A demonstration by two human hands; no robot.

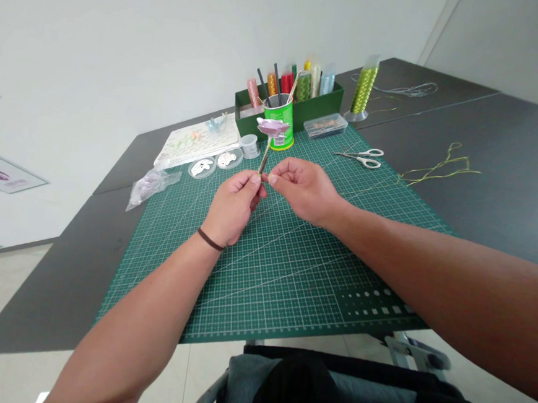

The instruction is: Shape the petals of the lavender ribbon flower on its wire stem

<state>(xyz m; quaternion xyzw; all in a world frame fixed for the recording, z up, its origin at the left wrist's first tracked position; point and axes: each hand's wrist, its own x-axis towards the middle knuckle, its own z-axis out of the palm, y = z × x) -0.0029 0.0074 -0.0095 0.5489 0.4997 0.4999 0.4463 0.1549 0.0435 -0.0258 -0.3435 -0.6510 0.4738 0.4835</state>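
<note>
An artificial flower [273, 127] with pale purple petals stands upright over the mat on a thin stem, dark along its lower part. My left hand [237, 202] is closed around the bottom of that stem, thumb on top. Just to the right, my right hand [305, 189] pinches thumb and forefinger together close to the stem. Between its fingertips appears to be a fine thread, barely visible. A loose yellow-green thread [443, 167] lies on the table to the right, its near end reaching over the mat's edge.
A green cutting mat [263, 275] covers the dark table. Behind my hands are a green can [282, 120], a box of thread spools [320, 106], a clear case [326, 126] and a green spool [365, 88]. Scissors [363, 156] lie right; petal dishes [202, 168] and a plastic bag [151, 186] left.
</note>
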